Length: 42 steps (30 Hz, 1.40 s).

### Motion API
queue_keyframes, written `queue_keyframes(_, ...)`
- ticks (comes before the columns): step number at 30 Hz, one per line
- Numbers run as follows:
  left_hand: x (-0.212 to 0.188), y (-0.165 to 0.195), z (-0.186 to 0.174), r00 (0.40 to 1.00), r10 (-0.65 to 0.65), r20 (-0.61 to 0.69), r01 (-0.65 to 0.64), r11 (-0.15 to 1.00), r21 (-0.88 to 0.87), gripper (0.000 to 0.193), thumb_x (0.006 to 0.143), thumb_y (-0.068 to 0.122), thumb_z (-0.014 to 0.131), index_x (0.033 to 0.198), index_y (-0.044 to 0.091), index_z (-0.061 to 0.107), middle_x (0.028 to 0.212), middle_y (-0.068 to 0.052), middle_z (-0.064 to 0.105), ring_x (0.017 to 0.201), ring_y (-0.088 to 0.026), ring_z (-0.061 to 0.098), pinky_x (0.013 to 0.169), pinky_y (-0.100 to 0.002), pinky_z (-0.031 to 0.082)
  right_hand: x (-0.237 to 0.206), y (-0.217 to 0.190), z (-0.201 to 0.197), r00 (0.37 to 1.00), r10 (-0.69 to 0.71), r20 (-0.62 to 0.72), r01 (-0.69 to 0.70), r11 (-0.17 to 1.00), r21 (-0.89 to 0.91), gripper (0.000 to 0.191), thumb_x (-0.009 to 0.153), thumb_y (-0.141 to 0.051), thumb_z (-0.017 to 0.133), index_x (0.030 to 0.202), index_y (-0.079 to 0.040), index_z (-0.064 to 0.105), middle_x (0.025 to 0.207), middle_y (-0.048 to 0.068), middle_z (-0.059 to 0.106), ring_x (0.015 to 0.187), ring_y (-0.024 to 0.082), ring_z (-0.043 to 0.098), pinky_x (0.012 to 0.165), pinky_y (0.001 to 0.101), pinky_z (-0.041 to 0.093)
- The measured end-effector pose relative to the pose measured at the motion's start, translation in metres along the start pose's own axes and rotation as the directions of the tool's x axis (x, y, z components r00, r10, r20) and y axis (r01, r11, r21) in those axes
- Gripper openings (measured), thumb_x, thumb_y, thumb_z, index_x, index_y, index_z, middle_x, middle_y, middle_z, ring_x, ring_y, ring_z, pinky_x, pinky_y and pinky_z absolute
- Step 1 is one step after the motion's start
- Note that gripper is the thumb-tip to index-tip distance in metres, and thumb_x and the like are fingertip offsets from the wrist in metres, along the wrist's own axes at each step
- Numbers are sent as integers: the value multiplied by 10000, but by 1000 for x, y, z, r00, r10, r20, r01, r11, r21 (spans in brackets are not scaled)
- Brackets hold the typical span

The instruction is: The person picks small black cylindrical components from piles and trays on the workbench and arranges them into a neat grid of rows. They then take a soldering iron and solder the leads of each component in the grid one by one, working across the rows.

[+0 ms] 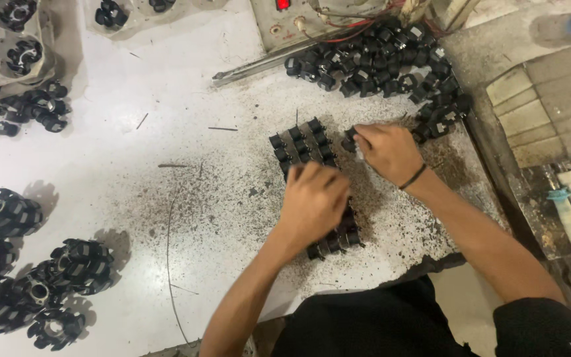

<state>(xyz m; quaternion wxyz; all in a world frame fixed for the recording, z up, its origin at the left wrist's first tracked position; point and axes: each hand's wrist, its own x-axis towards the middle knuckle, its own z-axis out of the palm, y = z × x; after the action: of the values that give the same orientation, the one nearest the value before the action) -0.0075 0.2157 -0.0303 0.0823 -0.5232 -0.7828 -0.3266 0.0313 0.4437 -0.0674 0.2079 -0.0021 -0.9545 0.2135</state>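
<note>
A block of small black plastic parts (302,149) is laid out in tight rows on the white, grit-speckled worktop (186,198). The left hand (313,201) is pressed down over the near half of the block, fingers curled over the rows; whether anything is pinched beneath it cannot be told. The right hand (386,151) is held at the far right corner of the block, its fingers closed around one small black part (349,139) just beside the outer row.

Several risks are judged from this layout. The rows are only butted together, so a sideways push from the part being set in could shove neighbouring pieces out of line, or topple the last ones near the worktop's front edge (338,241), which lie close enough to be knocked off. If the left hand is lifted or slid, the rows could spread. The loose heap of black parts (381,56) behind the right wrist could be swept by the forearm and scattered into the block. Grit and the thin metal slivers (223,128) on the surface could be trapped under a part, leaving it tilted.
</note>
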Motion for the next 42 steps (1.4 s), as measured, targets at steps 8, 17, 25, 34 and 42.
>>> queue_keyframes(8, 66, -96, 30, 976, -216, 4, 213, 966, 147, 270, 887, 158, 672, 1133, 58, 723, 1053, -110, 725, 1075, -329, 649, 1020, -564, 423, 61, 12, 9, 994, -111, -22, 102, 962, -253, 286, 878, -85, 670, 1154, -22, 715, 1081, 124, 741, 981, 303, 698, 840, 442, 547)
queue_keyframes(17, 56, -111, 38, 979, -200, 38, 196, 977, 85, 313, 876, 114, 654, 1179, 75, 720, 1100, -94, 713, 1109, -318, 651, 1054, -566, 413, 43, 9, -17, 996, -5, 90, 21, 985, -172, 358, 761, -162, 836, 1053, -7, 699, 937, 128, 713, 882, 308, 680, 814, 442, 526)
queue_keyframes(25, 86, -101, 54, 988, -134, 75, 130, 990, 58, 300, 869, 153, 655, 1152, 93, 735, 978, -107, 733, 1011, -330, 681, 1041, -552, 424, -4, 0, -1, 980, 179, 89, -195, 957, 217, 212, 819, -196, 841, 923, -29, 764, 892, 130, 764, 724, 238, 738, 654, 350, 572)
queue_keyframes(34, 94, -110, 54, 985, -126, 119, 121, 991, 52, 239, 856, 161, 666, 1073, 120, 757, 974, -109, 738, 1017, -335, 688, 1015, -509, 464, 46, 15, -8, 981, -176, -79, 142, 936, -322, 84, 847, -80, 744, 892, -11, 733, 964, 98, 740, 820, 294, 711, 760, 430, 556)
queue_keyframes(42, 95, -106, 48, 976, -94, 198, 99, 995, -12, 442, 750, 264, 741, 1176, 145, 745, 1032, -109, 721, 1067, -349, 657, 1066, -557, 390, 15, 10, -20, 983, 113, 147, -88, 982, -166, 177, 921, -29, 689, 1055, -88, 787, 995, 48, 722, 942, 240, 646, 930, 419, 526)
